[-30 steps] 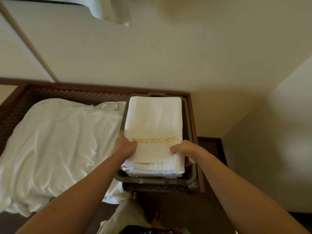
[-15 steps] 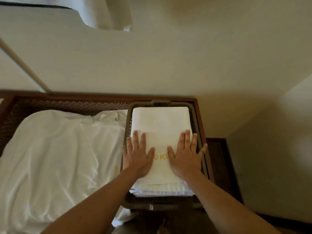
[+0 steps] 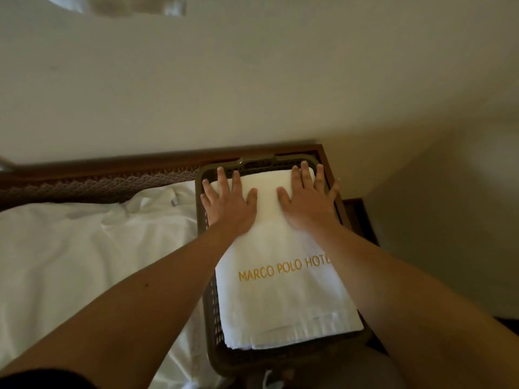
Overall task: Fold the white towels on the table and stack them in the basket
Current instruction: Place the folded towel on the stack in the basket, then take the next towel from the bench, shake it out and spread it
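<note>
Left hand (image 3: 229, 204) and right hand (image 3: 304, 202) press flat, fingers spread, on folded white terry towel (image 3: 283, 276) in brown plastic basket (image 3: 213, 327); soft, light, likely floppy, best lifted by its edges.

A cream wall (image 3: 252, 80) rises behind (pale cloth (image 3: 140, 4) hangs at its top)

A hotel room, by the signs. Under both hands, the folded white towel (image 3: 283, 290) bears gold stitching reading "MARCO POLO HOTEL". Left of the left hand (image 3: 229, 204) lies rumpled white linen (image 3: 84, 262) on a dark wooden table (image 3: 112, 164), against a plain cream wall (image 3: 252, 80).
</note>
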The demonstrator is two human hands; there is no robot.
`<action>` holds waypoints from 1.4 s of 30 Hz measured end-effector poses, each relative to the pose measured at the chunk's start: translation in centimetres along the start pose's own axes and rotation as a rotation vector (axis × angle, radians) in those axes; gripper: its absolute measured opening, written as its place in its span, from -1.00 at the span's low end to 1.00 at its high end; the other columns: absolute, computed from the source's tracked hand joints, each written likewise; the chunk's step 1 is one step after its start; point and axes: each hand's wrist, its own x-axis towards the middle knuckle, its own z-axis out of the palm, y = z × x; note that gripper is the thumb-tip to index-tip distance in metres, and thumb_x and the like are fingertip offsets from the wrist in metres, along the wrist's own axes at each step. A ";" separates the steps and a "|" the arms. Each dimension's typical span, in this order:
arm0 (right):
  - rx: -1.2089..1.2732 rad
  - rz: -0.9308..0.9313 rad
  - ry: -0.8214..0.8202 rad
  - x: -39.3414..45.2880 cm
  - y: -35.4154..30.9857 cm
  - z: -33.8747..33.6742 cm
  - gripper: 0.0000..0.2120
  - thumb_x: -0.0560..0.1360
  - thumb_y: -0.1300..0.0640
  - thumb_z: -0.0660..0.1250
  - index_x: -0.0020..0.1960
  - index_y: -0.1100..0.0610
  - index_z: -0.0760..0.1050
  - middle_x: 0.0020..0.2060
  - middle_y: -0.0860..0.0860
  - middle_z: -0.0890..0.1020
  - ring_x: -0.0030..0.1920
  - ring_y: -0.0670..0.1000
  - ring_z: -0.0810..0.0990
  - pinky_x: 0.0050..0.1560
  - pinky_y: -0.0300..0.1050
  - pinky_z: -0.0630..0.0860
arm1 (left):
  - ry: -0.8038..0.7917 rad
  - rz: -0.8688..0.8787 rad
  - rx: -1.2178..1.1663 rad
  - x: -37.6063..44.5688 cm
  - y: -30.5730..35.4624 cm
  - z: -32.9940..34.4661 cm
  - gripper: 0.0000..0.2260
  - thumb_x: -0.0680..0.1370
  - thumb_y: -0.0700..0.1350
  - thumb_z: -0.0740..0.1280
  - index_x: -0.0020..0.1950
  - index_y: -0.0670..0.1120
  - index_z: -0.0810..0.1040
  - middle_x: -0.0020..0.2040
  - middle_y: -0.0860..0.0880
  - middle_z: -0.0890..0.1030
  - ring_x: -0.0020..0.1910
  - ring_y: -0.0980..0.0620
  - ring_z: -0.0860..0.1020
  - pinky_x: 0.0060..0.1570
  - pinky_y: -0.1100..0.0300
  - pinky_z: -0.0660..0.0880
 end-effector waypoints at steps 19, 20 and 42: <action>0.023 -0.022 0.134 -16.6 -0.1 6.9 -0.33 0.67 -0.24 -0.21 0.65 0.02 -0.35 0.62 0.01 -0.34 0.60 0.10 -0.42 0.56 0.34 -0.30 | -0.011 0.164 -0.055 -16.3 -3.6 4.9 -0.38 0.66 0.29 -0.10 0.64 0.16 -0.30 0.60 0.01 -0.46 0.61 -0.28 -0.30 0.60 -0.21 -0.07; 0.021 -0.026 0.138 -18.0 0.1 7.5 -0.34 0.67 -0.24 -0.21 0.65 0.02 -0.34 0.62 0.00 -0.35 0.60 0.09 -0.42 0.56 0.33 -0.30 | -0.019 0.181 -0.057 -17.8 -4.0 5.3 -0.37 0.66 0.29 -0.09 0.64 0.17 -0.30 0.60 0.01 -0.47 0.61 -0.28 -0.29 0.60 -0.21 -0.06; 0.052 -0.340 0.139 -23.2 -18.6 6.7 -0.47 0.59 -0.05 0.03 0.53 0.05 0.28 0.64 0.11 0.09 0.64 0.21 -0.03 0.50 0.46 -0.09 | -0.044 0.091 -0.076 -21.7 -22.4 -3.6 -0.50 0.65 0.05 0.20 0.58 0.12 0.20 0.68 0.03 -0.07 0.50 -0.16 0.33 0.39 -0.10 0.39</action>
